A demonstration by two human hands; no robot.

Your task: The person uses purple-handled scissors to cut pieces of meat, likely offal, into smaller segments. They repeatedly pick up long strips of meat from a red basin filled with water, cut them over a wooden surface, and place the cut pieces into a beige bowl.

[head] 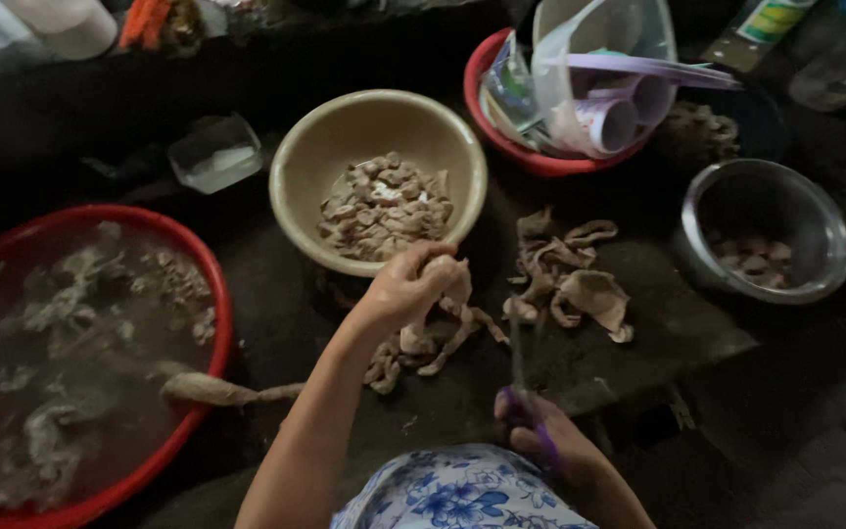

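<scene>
The scene is dim, and the thin knife blade (518,343) rising from the right hand (540,431) is blurred, hard to trace against the dark wooden cutting board (678,323). That hand's fingers are curled tight around a purple handle, most of it hidden inside the fist. The left hand (408,284) is closed over one end of a long pale strip of raw offal (443,333), fingertips pinched together on it near the rim of the cream round plastic bowl (379,176) of cut pieces. The strip trails down from those fingers onto the board, just left of the blade. A loose heap of uncut pale pieces (570,269) lies right of the blade. The big red basin of cloudy water (70,362) is cut off at the left edge.
</scene>
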